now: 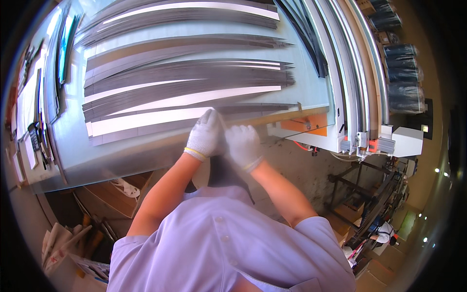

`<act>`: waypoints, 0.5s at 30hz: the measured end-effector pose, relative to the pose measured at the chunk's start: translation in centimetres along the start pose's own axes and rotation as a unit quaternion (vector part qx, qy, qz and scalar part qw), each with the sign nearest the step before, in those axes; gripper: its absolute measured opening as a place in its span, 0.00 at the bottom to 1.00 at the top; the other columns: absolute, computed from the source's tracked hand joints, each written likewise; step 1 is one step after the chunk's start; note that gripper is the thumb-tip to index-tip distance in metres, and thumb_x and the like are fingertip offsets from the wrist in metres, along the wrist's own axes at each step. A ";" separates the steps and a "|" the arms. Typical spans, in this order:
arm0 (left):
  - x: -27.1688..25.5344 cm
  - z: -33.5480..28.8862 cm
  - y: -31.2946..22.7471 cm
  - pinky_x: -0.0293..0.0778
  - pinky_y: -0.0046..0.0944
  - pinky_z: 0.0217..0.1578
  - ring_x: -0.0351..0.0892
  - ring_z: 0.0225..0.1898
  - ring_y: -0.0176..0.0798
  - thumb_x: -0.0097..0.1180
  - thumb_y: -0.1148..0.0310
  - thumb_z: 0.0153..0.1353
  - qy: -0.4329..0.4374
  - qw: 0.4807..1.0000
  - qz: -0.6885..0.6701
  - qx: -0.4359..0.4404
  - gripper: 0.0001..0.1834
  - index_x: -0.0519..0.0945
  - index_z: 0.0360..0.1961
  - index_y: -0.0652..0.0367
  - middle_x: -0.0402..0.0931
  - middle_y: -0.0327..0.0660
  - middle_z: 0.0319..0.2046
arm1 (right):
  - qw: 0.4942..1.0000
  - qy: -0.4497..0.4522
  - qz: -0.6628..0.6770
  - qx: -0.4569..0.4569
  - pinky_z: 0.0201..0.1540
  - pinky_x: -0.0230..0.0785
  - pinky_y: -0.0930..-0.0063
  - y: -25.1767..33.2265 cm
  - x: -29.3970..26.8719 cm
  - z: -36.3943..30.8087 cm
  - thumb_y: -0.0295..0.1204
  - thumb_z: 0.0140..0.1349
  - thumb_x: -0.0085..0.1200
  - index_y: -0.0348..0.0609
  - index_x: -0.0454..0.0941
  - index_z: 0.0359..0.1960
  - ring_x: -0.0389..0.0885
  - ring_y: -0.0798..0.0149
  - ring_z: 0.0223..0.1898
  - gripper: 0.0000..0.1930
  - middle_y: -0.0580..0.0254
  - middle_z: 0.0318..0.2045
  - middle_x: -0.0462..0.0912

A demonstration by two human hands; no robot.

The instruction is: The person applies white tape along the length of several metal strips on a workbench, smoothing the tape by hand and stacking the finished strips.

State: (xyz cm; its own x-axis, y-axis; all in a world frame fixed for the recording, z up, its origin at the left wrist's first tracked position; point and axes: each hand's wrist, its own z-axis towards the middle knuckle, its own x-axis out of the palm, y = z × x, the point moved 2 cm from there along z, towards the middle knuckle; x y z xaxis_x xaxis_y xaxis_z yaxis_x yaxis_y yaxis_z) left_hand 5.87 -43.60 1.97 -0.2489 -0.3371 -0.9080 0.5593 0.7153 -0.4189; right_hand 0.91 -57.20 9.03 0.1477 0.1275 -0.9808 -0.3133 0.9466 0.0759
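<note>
Well, the left hand (202,132) and the right hand (243,146) were close together, both gloved, by the near edge of the surface (65,141). The left grip had bent fingers, right at one end of a long pale strip (151,121). I could not tell if it pinched the strip or just pressed on it. The right grip was curled too, but it was blurry, so I could not tell if it had anything in it.

The pale strip was on the surface, mostly to the left of the left grip. Maybe it lay near the edge so its end was easy to reach. Lots of dark strips (189,73) were spread past the grips, maybe in rows so they would not mix.

The pale strip was thin, and its long way ran side to side, much like the dark strips. One end pointed at the left grip; the other pointed away to the left.
</note>
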 end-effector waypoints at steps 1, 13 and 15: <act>-0.5 -0.6 0.8 0.71 0.51 0.66 0.64 0.71 0.55 0.53 0.71 0.62 -0.005 1.000 0.006 -0.007 0.25 0.77 0.60 0.69 0.66 0.51 0.68 | 1.000 -0.003 0.012 -0.010 0.35 0.66 0.63 1.0 -0.8 -0.3 0.30 0.58 0.54 0.50 0.78 0.27 0.76 0.61 0.30 0.03 0.65 0.26 0.74; -4.8 -9.0 13.2 0.71 0.52 0.65 0.68 0.68 0.57 0.55 0.73 0.63 -0.075 0.994 0.056 -0.049 0.26 0.74 0.63 0.68 0.70 0.53 0.64 | 0.993 -0.005 0.058 -0.101 0.30 0.63 0.65 11.9 -9.2 -6.5 0.29 0.54 0.58 0.47 0.78 0.31 0.70 0.64 0.25 0.03 0.66 0.23 0.69; -4.9 -10.3 14.1 0.71 0.52 0.65 0.69 0.67 0.57 0.54 0.72 0.64 -0.088 0.993 0.058 -0.047 0.25 0.74 0.62 0.67 0.71 0.53 0.63 | 0.992 -0.009 0.060 -0.107 0.30 0.63 0.64 11.9 -9.1 -8.2 0.27 0.50 0.60 0.43 0.81 0.35 0.70 0.60 0.25 0.09 0.64 0.22 0.69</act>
State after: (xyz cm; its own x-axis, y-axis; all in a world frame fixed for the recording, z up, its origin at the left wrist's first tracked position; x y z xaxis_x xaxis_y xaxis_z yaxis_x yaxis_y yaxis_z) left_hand 6.82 -25.52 0.44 -0.0406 -0.3460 -0.9374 0.4982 0.8062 -0.3192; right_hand -11.87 -49.49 17.43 0.1128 0.2433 -0.9634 -0.5213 0.8399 0.1511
